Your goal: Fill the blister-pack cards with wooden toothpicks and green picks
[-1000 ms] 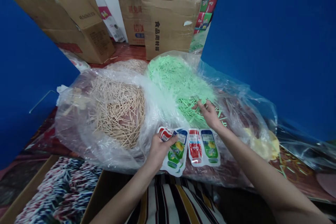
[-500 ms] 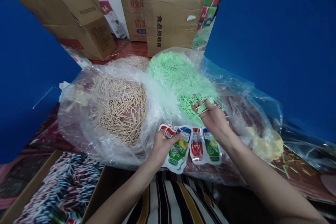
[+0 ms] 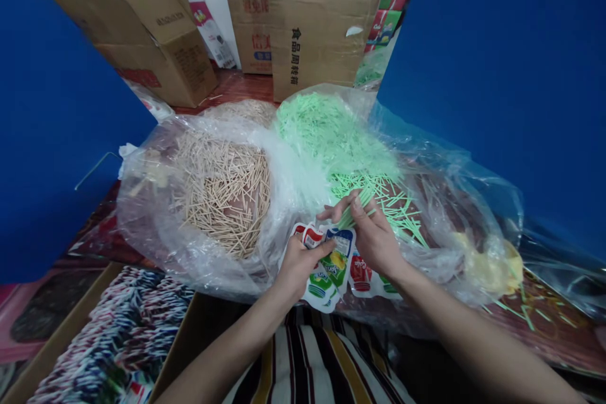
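My left hand is closed on a few bottle-shaped pouches with red cola and green Sprite prints, thumb lying across the front. My right hand pinches a small bunch of light green sticks, held at the top edge of those pouches; whether the sticks touch them I cannot tell. Beneath the right hand lie further printed pouches, one showing a red cola print, partly covered. Loose green sticks are scattered just behind that hand, in front of a larger green pile in clear plastic.
Beige sticks lie in a clear plastic bag on the left. A carton packed with printed pouches stands lower left. Cardboard boxes stand at the back, and blue panels flank both sides. Rubber bands lie at right.
My right hand has come from the green pile toward my left hand, bringing a bunch of green sticks to the pouches. It now covers part of the pouches lying at the right.
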A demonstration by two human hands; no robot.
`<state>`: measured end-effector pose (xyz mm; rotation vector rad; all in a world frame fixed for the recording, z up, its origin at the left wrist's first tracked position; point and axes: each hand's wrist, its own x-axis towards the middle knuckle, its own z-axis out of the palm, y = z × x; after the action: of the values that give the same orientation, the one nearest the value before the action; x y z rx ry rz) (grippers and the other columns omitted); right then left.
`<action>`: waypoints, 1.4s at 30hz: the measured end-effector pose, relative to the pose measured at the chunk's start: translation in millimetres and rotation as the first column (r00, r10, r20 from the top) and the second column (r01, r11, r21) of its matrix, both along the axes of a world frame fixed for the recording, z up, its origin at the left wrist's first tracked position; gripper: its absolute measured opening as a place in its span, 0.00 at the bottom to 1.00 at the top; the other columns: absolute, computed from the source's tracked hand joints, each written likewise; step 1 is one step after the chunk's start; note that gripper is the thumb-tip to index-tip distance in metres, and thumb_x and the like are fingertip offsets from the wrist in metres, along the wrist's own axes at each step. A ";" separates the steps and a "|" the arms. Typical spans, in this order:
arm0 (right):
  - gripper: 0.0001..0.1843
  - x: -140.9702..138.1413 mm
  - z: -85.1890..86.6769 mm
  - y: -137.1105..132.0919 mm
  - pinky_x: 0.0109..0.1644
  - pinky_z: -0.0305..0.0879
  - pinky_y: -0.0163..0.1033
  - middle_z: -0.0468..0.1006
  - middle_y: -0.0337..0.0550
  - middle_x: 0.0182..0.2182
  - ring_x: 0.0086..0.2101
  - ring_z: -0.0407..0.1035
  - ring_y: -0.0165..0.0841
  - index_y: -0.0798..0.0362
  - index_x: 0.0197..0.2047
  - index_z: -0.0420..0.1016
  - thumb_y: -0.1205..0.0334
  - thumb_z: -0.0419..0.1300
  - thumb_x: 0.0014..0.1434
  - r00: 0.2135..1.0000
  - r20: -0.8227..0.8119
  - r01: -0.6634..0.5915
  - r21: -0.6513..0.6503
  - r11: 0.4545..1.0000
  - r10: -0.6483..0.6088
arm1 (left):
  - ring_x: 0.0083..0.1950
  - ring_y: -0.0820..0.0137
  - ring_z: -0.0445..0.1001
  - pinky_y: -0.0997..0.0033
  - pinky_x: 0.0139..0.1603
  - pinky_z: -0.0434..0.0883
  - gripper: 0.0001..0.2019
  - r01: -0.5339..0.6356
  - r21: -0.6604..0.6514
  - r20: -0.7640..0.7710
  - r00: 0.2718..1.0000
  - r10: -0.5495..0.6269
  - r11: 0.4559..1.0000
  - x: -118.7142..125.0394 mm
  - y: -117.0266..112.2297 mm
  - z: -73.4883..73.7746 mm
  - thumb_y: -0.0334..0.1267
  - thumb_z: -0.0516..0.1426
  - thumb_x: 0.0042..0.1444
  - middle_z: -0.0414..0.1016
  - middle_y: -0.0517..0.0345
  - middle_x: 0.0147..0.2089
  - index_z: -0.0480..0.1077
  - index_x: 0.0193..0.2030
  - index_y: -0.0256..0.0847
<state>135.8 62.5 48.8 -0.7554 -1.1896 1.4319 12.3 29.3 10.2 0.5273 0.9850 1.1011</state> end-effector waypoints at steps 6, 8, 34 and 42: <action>0.10 2.3 -4.7 -2.9 0.57 0.60 0.47 0.76 0.38 0.34 0.45 0.71 0.34 0.49 0.38 0.66 0.53 0.49 0.66 0.988 0.143 0.048 0.051 0.998 -0.055 | 0.33 0.67 0.77 0.65 0.41 0.73 0.16 -0.032 -0.037 -0.098 0.995 0.028 0.999 -0.8 0.9 -3.3 0.36 0.69 0.37 0.80 0.57 0.32 0.75 0.36 0.36; 0.11 4.9 -6.4 -2.5 0.58 0.59 0.48 0.76 0.39 0.36 0.46 0.71 0.34 0.50 0.39 0.66 0.53 0.49 0.66 0.980 0.196 0.022 0.051 0.998 -0.031 | 0.32 0.67 0.76 0.65 0.40 0.73 0.16 -0.038 -0.035 -0.119 0.992 0.034 0.999 -1.7 1.4 -4.1 0.37 0.69 0.37 0.79 0.56 0.31 0.75 0.35 0.35; 0.15 28.0 -24.5 -2.3 0.54 0.64 0.46 0.71 0.49 0.52 0.52 0.66 0.38 0.48 0.49 0.64 0.64 0.59 0.59 0.716 0.653 -0.191 0.523 0.831 -0.247 | 0.29 0.72 0.72 0.73 0.33 0.70 0.14 0.021 0.047 -0.242 0.970 -0.009 0.999 -24.9 3.9 0.0 0.44 0.66 0.43 0.76 0.60 0.28 0.74 0.31 0.36; 0.26 22.6 -23.7 -7.0 0.47 0.70 0.44 0.74 0.48 0.45 0.45 0.72 0.39 0.49 0.52 0.64 0.59 0.67 0.51 0.779 0.625 -0.159 0.281 0.947 -0.055 | 0.28 0.71 0.73 0.72 0.31 0.71 0.15 -0.042 0.029 -0.199 0.979 0.047 0.999 -22.3 3.3 -2.6 0.45 0.66 0.42 0.77 0.57 0.29 0.75 0.32 0.34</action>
<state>158.4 55.5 25.1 -1.0113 -1.9211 0.9975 -10.0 32.7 7.6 0.6476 1.1635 1.1164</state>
